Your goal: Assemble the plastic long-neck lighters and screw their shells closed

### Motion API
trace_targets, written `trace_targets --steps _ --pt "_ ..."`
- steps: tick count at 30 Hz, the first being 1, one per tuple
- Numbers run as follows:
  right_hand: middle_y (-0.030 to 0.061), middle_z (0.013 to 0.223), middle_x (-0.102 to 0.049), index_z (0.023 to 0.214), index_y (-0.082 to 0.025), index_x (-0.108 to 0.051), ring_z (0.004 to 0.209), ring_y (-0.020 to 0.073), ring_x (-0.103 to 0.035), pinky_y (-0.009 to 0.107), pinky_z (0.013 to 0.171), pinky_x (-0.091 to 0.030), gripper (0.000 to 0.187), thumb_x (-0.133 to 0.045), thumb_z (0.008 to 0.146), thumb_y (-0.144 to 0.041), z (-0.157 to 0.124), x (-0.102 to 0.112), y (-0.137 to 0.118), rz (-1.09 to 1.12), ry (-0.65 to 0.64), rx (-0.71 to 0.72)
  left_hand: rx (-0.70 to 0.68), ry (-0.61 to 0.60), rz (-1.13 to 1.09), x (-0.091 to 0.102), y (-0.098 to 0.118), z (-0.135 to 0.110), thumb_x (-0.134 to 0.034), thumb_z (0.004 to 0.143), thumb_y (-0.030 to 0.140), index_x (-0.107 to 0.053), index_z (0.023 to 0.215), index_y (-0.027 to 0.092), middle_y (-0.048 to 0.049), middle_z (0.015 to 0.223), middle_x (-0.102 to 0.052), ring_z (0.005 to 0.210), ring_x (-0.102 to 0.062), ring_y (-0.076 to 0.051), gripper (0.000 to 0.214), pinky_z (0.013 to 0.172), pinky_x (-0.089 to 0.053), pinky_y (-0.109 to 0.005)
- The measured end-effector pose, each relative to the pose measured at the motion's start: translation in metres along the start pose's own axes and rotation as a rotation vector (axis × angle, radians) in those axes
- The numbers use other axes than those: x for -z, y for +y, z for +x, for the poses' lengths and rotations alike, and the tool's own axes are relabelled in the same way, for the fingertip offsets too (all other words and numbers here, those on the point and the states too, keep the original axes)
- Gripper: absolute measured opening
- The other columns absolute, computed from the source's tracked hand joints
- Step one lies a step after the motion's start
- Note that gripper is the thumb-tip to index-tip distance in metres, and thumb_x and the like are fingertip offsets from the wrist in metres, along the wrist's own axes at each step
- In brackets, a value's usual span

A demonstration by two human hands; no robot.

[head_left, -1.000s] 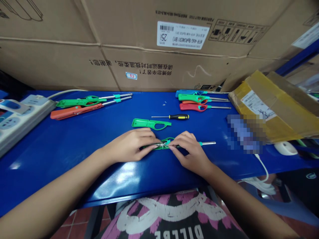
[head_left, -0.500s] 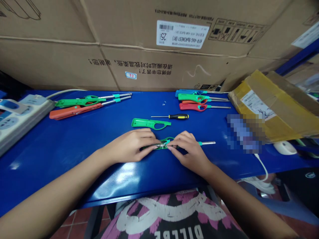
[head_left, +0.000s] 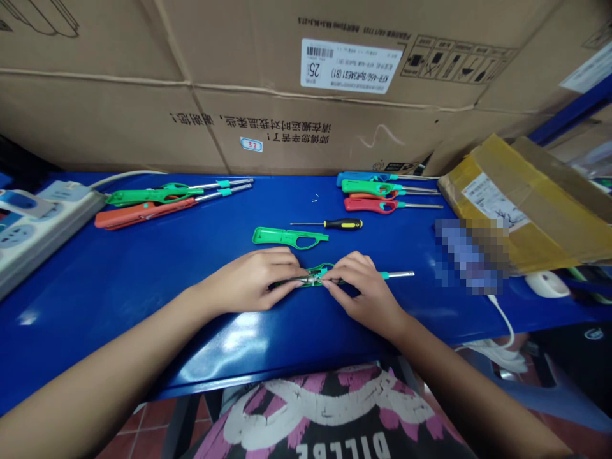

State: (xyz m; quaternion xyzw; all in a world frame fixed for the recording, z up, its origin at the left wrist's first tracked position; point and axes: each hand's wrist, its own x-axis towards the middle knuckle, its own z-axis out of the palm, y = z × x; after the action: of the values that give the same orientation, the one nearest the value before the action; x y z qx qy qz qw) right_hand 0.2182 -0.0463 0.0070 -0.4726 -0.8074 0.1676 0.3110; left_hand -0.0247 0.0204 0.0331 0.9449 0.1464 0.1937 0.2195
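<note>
A green long-necked lighter (head_left: 321, 275) with its case open lies on the blue table (head_left: 143, 274), its metal tube pointing right. My left hand (head_left: 253, 280) lies over the lighter's handle end, fingers closed and pinching a small metal part at its middle. My right hand (head_left: 366, 287) pinches the same spot from the right side. The loose green cover half (head_left: 287, 238) lies just behind my hands. A black and yellow screwdriver (head_left: 335, 224) rests beyond it.
Green and orange lighters (head_left: 157, 203) lie at the back left, three more lighters (head_left: 377, 194) at the back right. A white power strip (head_left: 29, 229) is at the left edge. Cardboard boxes (head_left: 287, 89) wall off the back. A taped parcel (head_left: 521, 204) and a white mouse (head_left: 547, 284) sit right.
</note>
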Motion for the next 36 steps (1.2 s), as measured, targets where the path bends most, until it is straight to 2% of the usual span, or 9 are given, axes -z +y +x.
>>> trace_targets --steps 36 --pt "0.0016 0.085 -0.072 0.090 -0.024 -0.071 0.087 0.0193 -0.060 0.037 0.079 -0.039 0.009 -0.063 0.096 -0.024 0.0016 0.0021 -0.0014 0.003 -0.001 -0.009 0.013 0.020 -0.021 0.0002 0.0012 0.0006 -0.050 0.100 0.019 -0.071 0.116 0.013 -0.0117 0.096 -0.073 0.091 -0.068 -0.021 0.027 0.082 -0.058 -0.035"
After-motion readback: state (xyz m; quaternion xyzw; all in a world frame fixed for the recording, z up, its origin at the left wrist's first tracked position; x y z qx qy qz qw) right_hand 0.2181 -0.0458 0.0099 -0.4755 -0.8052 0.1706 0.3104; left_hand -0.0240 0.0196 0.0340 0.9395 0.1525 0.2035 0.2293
